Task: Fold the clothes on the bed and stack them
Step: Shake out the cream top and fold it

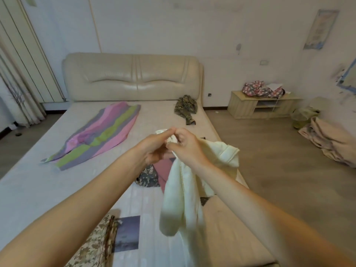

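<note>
A cream white garment [183, 199] hangs in the air over the right side of the bed [38, 189]. My left hand [154, 147] and my right hand [186, 145] meet at its top edge and both pinch the cloth there. Below my hands lie a pinkish-red garment [163, 170] and a grey camouflage piece [147, 177] on the mattress. A striped pink, green and purple cloth [100, 135] lies spread flat at the left. A dark camouflage garment [185, 107] is crumpled near the headboard. A tan camouflage piece [96, 245] lies at the near edge.
A dark blue-grey folded item [128, 234] lies beside the tan camouflage piece. The beige headboard [133, 78] stands at the back. A low wooden cabinet [258, 105] holding a floral bundle stands at the right wall. Beige bedding [331, 141] is piled on the wooden floor.
</note>
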